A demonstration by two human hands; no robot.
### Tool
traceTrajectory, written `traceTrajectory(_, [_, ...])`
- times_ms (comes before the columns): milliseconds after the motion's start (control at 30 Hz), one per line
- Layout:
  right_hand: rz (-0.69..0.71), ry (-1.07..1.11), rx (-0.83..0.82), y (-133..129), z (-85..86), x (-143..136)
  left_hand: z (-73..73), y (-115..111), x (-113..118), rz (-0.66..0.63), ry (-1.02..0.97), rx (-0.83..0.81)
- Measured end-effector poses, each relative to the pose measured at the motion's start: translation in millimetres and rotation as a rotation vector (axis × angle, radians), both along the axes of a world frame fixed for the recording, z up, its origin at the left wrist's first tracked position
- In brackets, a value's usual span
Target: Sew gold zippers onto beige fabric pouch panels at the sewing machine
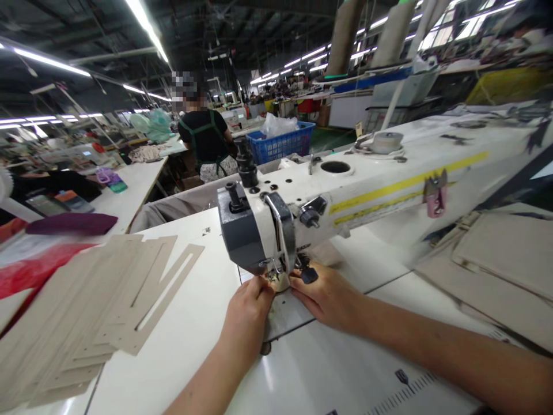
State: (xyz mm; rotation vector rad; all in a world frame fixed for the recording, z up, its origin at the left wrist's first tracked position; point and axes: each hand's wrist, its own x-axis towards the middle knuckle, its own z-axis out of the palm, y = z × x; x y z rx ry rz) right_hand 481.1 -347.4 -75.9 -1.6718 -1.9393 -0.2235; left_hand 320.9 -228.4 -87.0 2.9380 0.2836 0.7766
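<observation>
A white industrial sewing machine (276, 230) stands in front of me, its needle and presser foot area between my two hands. My left hand (248, 302) is closed in a pinch just left of the foot, on the edge of a small beige fabric piece (281, 282). From the right, my right hand (332, 295) pinches the same piece, partly behind a small black attachment (308, 275). More beige fabric (326, 253) shows behind that hand, beneath the machine arm. Fingers and machine head hide most of the piece.
Flat beige slotted strips (103, 300) lie overlapped at left, near a purple cloth (71, 223) and red plastic (43, 268). Beige fabric panels (501, 259) are stacked at right. Beyond are a blue basket (283, 143) and a person (205, 135) facing away.
</observation>
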Motion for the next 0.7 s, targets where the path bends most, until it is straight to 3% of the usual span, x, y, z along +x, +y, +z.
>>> traceTrajectory(300, [0.011,0.028,0.002,1.9,-0.4,-0.9,-0.8,0.3,2.0,0.021,-0.032,0.059])
traceTrajectory(700, [0.011,0.095,0.012,0.8,-5.2,-1.6,-1.1,0.8,-0.8,0.025,-0.043,-0.012])
